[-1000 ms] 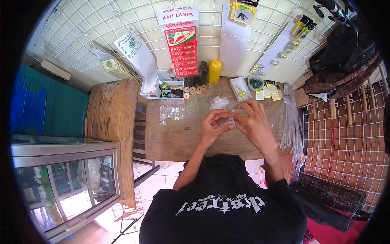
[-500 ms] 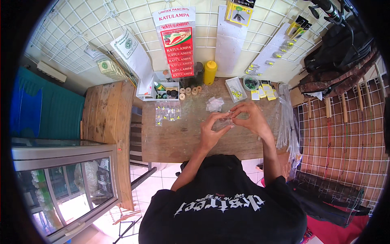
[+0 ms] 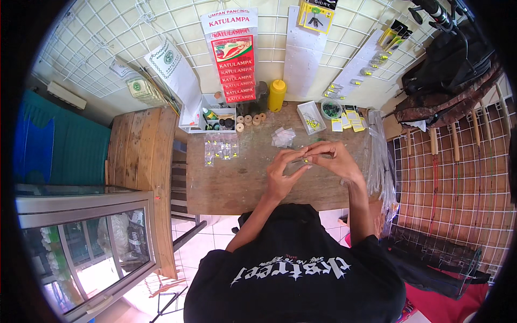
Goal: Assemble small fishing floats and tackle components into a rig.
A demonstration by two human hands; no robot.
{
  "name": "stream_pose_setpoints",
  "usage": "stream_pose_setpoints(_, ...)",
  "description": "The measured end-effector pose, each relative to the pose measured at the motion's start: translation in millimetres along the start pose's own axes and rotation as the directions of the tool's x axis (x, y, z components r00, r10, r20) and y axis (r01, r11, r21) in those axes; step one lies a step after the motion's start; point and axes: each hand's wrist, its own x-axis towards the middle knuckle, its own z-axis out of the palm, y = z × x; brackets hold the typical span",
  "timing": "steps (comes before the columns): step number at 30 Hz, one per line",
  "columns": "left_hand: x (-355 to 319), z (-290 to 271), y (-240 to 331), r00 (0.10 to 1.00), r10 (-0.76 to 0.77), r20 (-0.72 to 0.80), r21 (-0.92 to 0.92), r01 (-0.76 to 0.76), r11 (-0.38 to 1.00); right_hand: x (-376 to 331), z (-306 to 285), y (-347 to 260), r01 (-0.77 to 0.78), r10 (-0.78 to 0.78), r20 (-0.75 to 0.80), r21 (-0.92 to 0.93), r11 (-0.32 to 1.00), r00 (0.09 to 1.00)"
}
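My left hand (image 3: 284, 171) and my right hand (image 3: 335, 160) meet above the middle of the table. Between their fingertips is a small clear plastic bag (image 3: 301, 161), mostly covered by the fingers. A tiny yellow piece (image 3: 306, 160) shows at the right fingertips; whether it lies inside the bag I cannot tell. Both hands have fingers pinched, the left thumb stretched toward the right hand. Just beyond them lies a loose pile of clear bags (image 3: 283, 137). Farther left, several filled bags (image 3: 221, 150) with yellow pieces lie in rows. A white box (image 3: 312, 118) of yellow-headed pieces stands behind my hands.
On the wooden table (image 3: 237, 188) stand a yellow bottle (image 3: 277, 96), several wooden spools (image 3: 247, 120) and a white organizer box (image 3: 207, 129). A round tub (image 3: 330, 109) and yellow-and-white cards (image 3: 353, 119) sit at the back right. Long clear plastic (image 3: 376, 156) lines the right edge.
My right fingers have closed in toward the left ones, and a yellow piece now shows between them. Both hands stay in nearly the same place.
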Motion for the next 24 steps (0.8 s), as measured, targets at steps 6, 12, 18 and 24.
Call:
stream_pose_setpoints(6,-6,4,-3,0.999,-0.039,-0.028,-0.083,0.036,0.996,-4,-2,10,0.066,-0.065,-0.068,0.011,0.998,0.996)
stream_pose_setpoints(12,-7,6,-4,0.997,-0.062,-0.055,-0.100,0.056,0.993,-17,4,4,0.092,-0.152,-0.139,-0.367,0.926,0.979)
stream_pose_setpoints(18,-7,6,-3,0.999,-0.024,-0.034,-0.082,0.021,0.996,-21,17,-8,0.111,-0.173,-0.118,-0.410,0.905,0.978)
stream_pose_setpoints(24,-7,5,-1,0.999,-0.049,-0.023,-0.065,0.047,0.997,-19,17,4,0.106,-0.153,-0.157,-0.276,0.955,0.976)
